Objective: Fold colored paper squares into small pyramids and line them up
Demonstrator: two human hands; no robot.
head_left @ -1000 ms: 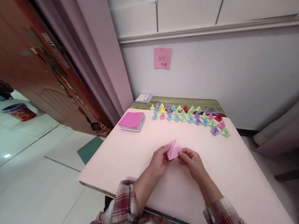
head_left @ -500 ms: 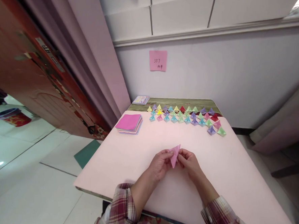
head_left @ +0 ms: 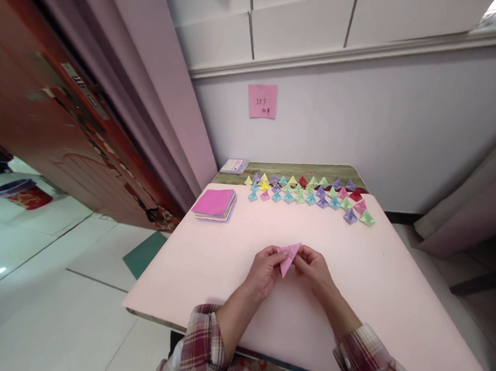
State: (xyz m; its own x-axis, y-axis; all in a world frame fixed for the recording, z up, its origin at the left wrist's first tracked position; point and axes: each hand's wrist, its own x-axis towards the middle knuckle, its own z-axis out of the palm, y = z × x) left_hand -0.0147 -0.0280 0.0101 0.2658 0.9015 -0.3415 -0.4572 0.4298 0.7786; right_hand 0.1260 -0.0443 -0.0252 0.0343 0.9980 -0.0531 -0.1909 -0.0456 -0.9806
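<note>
A pink piece of origami paper [head_left: 288, 255], folded into a triangle, is held above the near middle of the table. My left hand [head_left: 266, 269] pinches its left side, thumb lying on top. On the other side, the thumb and fingertips of my right hand [head_left: 314, 264] close on the paper's right edge. Part of the paper is hidden by my fingers. Beyond the hands, several small folded paper pieces [head_left: 299, 196] in green, blue, purple, yellow, pink and red stand in rows. A stack of square paper sheets [head_left: 214, 202], magenta on top, lies to the left.
The table [head_left: 182, 279] has a pale pink cover. A small printed pack [head_left: 234, 165] sits at its far left corner. A pink note [head_left: 263, 101] is stuck on the wall behind. A bin [head_left: 24, 194] stands on the floor by the red door [head_left: 86, 156].
The pink paper has turned a little in my fingers, so its lower point now sits further left and more of its face shows. Both hands stay almost in place.
</note>
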